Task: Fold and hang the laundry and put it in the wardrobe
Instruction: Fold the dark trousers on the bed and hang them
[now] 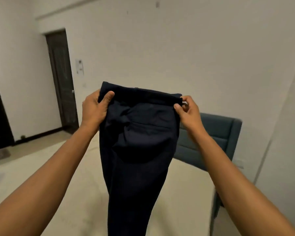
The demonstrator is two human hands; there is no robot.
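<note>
Dark pants (138, 142) held up over bed (66, 176), waistband pinched between left grip (94, 109) and right grip (188, 111).

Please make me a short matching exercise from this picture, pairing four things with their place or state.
Things:
1. trousers
2. left hand
3. headboard
4. door

Places or states:
A. teal, at the far end of the bed on the right
B. dark, closed, in the left wall
C. navy, held up by the waistband, hanging over the bed
D. grips the waistband's left corner, thumb in front

Pairs: 1-C, 2-D, 3-A, 4-B
</note>
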